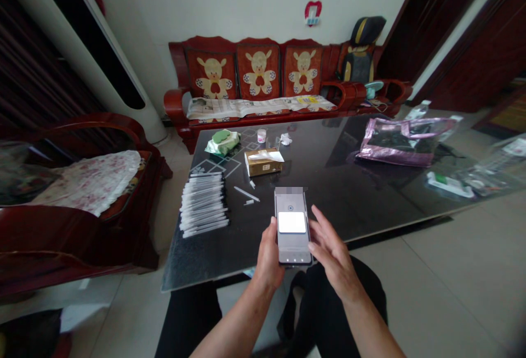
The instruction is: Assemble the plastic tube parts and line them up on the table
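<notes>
A smartphone [292, 237] with a lit screen is held upright above the near edge of the table. On the screen are a white box and a blurred strip at the top. My left hand [269, 256] grips the phone along its left side, thumb on the edge and the other fingers hidden behind. Beside the phone's right edge, my right hand [335, 262] has its fingers spread, with the thumb tip at the edge. Left of the phone lie a single pen [247, 193], small white caps [249, 202] and a neat row of many white pens [204, 204].
The dark glass-topped table [329, 188] bears a gold tissue box [264, 163], a green wipes pack [223, 142], a small cup [261, 136], crumpled tissue [286, 139] and a purple-trimmed bag [402, 144]. Wooden sofas [176, 108] stand behind and at left.
</notes>
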`<action>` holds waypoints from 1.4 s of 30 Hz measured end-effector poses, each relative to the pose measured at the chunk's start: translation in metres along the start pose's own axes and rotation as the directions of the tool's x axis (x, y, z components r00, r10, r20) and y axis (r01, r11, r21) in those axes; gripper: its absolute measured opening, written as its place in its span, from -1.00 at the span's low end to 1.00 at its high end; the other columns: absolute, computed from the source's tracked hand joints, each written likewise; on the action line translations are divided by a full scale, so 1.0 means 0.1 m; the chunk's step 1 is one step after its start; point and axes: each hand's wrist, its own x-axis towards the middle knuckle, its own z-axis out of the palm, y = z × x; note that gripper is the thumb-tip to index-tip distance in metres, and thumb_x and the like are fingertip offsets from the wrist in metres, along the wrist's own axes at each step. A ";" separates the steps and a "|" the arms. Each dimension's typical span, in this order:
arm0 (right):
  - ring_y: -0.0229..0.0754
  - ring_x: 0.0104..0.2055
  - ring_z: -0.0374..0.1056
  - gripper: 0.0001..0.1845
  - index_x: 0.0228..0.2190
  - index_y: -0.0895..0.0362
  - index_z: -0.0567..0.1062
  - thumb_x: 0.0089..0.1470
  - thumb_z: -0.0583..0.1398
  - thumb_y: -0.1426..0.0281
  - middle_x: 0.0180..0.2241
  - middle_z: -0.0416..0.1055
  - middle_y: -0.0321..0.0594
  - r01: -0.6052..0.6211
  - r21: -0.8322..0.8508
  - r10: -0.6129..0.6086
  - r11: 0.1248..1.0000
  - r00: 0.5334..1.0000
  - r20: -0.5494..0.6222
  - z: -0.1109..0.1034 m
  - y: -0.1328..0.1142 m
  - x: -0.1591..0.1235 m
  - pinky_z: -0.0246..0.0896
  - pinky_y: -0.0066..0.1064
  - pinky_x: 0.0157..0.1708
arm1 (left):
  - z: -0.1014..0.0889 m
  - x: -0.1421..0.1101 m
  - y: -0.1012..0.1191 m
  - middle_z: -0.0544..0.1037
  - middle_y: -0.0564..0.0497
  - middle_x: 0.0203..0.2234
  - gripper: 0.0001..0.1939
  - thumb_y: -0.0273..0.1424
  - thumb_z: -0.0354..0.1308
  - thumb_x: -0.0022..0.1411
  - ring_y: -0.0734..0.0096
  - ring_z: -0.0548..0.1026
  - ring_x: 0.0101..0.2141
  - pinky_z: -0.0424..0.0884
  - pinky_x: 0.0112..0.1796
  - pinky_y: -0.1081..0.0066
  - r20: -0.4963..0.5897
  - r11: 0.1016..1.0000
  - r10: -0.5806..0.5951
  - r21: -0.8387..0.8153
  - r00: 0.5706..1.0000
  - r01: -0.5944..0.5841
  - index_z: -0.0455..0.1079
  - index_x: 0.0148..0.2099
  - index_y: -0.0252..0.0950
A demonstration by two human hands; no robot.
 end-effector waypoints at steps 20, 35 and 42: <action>0.08 0.24 0.10 -0.25 0.27 -0.01 0.03 0.12 0.19 0.23 0.23 0.16 -0.07 0.006 -0.036 -0.006 0.999 1.000 -0.021 0.00 -0.01 -0.01 -0.03 0.03 0.21 | -0.02 -0.01 0.00 0.61 -0.18 -0.30 -0.46 -0.03 0.15 0.14 0.15 0.57 -0.30 0.40 -0.25 0.32 0.023 1.000 -0.009 0.002 1.000 0.009 0.49 -0.09 -0.42; 0.06 0.17 0.22 -0.25 0.27 0.02 0.03 0.13 0.19 0.25 0.17 0.24 -0.04 -0.013 -0.025 0.012 1.000 0.999 -0.035 0.04 -0.08 0.01 0.08 -0.04 0.15 | 0.01 -0.08 0.00 0.61 -0.19 -0.27 -0.50 -0.06 0.17 0.14 0.14 0.57 -0.29 0.41 -0.25 0.32 0.041 0.999 -0.030 0.013 0.999 0.029 0.50 -0.11 -0.42; 0.03 0.08 0.31 -0.28 0.26 0.04 0.06 0.14 0.17 0.25 0.09 0.34 -0.06 -0.011 -0.061 0.005 0.998 0.996 -0.088 0.04 -0.07 0.02 0.16 -0.10 0.08 | -0.01 -0.09 -0.01 0.61 -0.17 -0.28 -0.51 -0.06 0.17 0.14 0.17 0.57 -0.30 0.41 -0.25 0.32 0.040 0.999 -0.048 0.013 0.998 0.047 0.51 -0.12 -0.40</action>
